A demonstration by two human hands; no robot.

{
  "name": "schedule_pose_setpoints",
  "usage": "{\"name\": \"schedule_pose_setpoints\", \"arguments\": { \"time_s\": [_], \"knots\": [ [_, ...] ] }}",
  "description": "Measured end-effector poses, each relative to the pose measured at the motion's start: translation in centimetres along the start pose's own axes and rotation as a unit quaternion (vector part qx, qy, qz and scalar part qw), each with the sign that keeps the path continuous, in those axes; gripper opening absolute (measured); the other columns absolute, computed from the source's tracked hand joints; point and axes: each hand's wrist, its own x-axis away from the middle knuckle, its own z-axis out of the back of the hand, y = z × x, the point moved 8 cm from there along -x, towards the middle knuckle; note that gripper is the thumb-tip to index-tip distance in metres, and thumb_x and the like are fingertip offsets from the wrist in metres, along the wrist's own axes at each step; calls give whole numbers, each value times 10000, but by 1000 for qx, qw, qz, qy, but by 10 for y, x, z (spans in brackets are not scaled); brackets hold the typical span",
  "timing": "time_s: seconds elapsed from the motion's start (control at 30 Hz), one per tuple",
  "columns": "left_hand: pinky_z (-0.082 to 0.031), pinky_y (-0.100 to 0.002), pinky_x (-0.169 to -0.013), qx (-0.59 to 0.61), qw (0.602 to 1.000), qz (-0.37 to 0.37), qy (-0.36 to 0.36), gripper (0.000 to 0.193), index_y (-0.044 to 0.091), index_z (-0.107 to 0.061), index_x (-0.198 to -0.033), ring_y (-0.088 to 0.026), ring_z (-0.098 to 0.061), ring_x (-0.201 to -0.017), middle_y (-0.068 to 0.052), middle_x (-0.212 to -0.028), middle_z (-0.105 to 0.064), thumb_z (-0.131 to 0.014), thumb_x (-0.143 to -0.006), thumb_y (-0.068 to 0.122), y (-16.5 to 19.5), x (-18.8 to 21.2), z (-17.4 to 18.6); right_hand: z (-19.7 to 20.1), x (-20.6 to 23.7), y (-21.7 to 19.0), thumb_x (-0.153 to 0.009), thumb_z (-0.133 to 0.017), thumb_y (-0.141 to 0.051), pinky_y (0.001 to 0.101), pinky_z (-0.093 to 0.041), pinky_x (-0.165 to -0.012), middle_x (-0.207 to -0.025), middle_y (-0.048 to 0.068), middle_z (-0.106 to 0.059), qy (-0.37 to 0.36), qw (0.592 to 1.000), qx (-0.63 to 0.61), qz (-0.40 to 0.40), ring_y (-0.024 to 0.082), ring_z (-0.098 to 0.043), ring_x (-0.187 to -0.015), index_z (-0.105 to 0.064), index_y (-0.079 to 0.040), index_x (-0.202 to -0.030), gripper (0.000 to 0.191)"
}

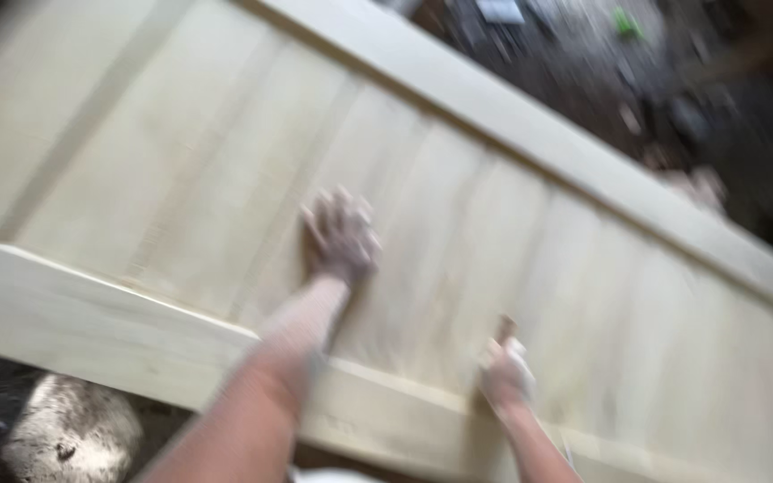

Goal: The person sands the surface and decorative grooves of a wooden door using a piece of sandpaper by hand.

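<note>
A large pale wooden door panel (181,161) with a raised frame and vertical boards fills most of the blurred head view. My left hand (340,234), dusty, lies flat with fingers spread on the boards near the middle. My right hand (505,368) is closed around a small brownish object, too blurred to identify, held against the panel close to the near rail (91,331).
Dark littered ground (583,54) shows beyond the far rail, with small scraps, a green bit and a pale sheet. A grey rounded lump (73,434) sits below the near edge at the lower left. Another person's foot or hand (700,188) appears past the far rail.
</note>
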Motion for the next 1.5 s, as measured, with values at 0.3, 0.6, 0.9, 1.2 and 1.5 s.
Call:
{"name": "schedule_pose_setpoints", "arguments": {
  "time_s": [0.3, 0.6, 0.9, 1.2, 1.5],
  "knots": [
    [62, -655, -1203, 91, 995, 0, -33, 733, 261, -388, -1574, -368, -18, -1581, -120, -1715, -174, -438, -902, 548, 14, 12, -21, 53, 23, 148, -1025, -455, -319, 556, -554, -754, -871, 288, -715, 107, 977, -146, -117, 471, -711, -835, -512, -16, -1155, 335],
    [4, -650, -1253, 71, 997, -21, 15, 724, 233, -405, -1583, -387, -148, -1594, -155, -1709, -263, -406, -934, 554, 10, 16, -36, 19, -74, 178, -999, -493, -322, 602, -532, -825, -937, 317, -686, -6, 994, -36, -99, 517, -680, -906, -522, -36, -1095, 304],
    [-15, -633, -1283, 42, 999, 5, 3, 710, 221, -461, -1578, -384, -175, -1610, -160, -1716, -295, -425, -952, 554, 4, 16, -30, 103, -310, 99, -1030, -478, -300, 545, -571, -772, -969, 327, -681, 32, 998, -33, 32, 475, -698, -881, -524, 26, -1108, 338],
    [28, -584, -1259, 57, 998, -6, -19, 752, 177, -419, -1593, -369, -130, -1594, -183, -1709, -262, -425, -941, 550, 2, 14, -32, 55, -161, 146, -998, -529, -295, 599, -549, -738, -909, 275, -689, 87, 994, -47, 39, 486, -679, -827, -574, -43, -1099, 275],
    [25, -660, -1270, 106, 982, 128, 92, 681, 87, -391, -1653, -438, -136, -1627, -216, -1763, -234, -299, -1144, 529, 56, 55, -26, 6, -30, 190, -983, -520, -302, 561, -593, -697, -754, 272, -704, -17, 998, -59, -15, 468, -714, -723, -560, -12, -975, 293]
  ]
}}
